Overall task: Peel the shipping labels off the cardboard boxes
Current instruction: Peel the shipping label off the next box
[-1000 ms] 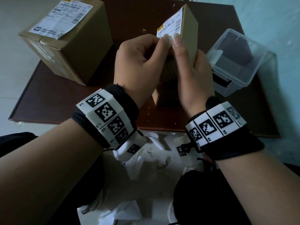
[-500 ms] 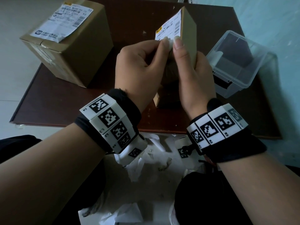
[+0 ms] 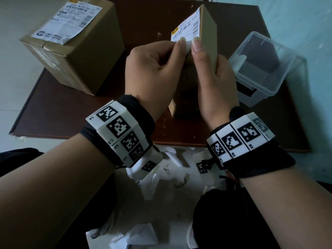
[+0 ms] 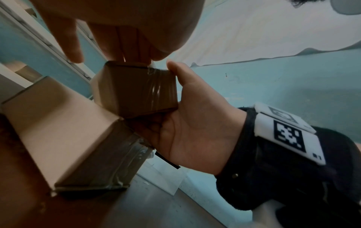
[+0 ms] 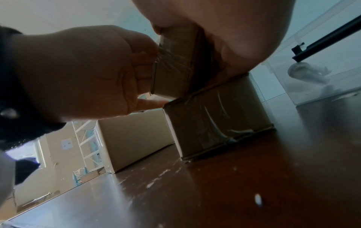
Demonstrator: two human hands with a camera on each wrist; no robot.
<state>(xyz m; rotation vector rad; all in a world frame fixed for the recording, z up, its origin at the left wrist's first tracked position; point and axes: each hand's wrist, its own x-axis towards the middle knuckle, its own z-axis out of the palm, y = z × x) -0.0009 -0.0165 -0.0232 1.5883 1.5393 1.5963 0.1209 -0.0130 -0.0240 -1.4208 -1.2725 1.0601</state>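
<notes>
Small brown cardboard box (image 3: 209,33) is standing tilted mid-table, right hand (image 3: 213,78) gripping it, left hand (image 3: 152,69) pinching the near lower corner of its white shipping label (image 3: 186,27), long axis running away from both.

On the table (image 3: 53,112), a big box (image 3: 75,51) stands left, a small box (image 3: 208,33) in the middle (between both hands), a plastic container (image 3: 269,83) right.

Dark brown table (image 3: 59,112) w/ big labelled cardboard box (image 3: 86,56) upper left, clear plastic bin (image 3: 265,90) right, smaller taped box (image 5: 216,121) center.
</notes>
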